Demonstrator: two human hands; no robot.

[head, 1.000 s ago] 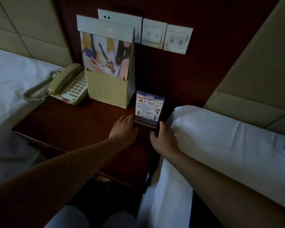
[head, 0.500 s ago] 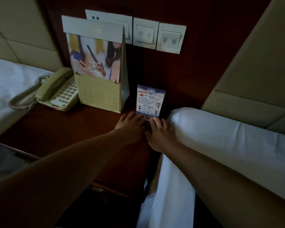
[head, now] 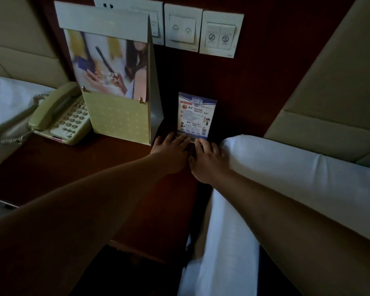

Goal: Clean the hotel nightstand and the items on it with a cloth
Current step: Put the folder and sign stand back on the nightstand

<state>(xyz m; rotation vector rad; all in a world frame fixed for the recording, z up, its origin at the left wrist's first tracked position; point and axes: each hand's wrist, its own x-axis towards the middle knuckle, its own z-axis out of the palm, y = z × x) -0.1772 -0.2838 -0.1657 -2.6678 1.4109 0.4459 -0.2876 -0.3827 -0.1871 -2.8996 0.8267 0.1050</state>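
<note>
On the worktop (head: 51, 167) stand one telephone (head: 60, 118), one brochure holder (head: 118, 120) and one sign card (head: 195, 115). The left hand (head: 171, 150) and right hand (head: 207, 158), fingers straight, touch the card's clear base.

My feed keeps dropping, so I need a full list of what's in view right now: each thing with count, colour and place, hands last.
nightstand: one, dark reddish wood, between the two beds
telephone: one, pale green, back left of the nightstand, coiled cord trailing left
standing brochure holder: one, pale green with a photo print, back centre, right of the telephone
small sign card: one, blue and white, in a clear stand right of the holder
wall switch plates: three, white, on the wood panel above
beds: two, white linen, one on each side
headboard panels: beige, padded, behind each bed
cloth: none visible
left hand: fingers straight, at the card stand's base
right hand: fingers straight, at the same base
</note>
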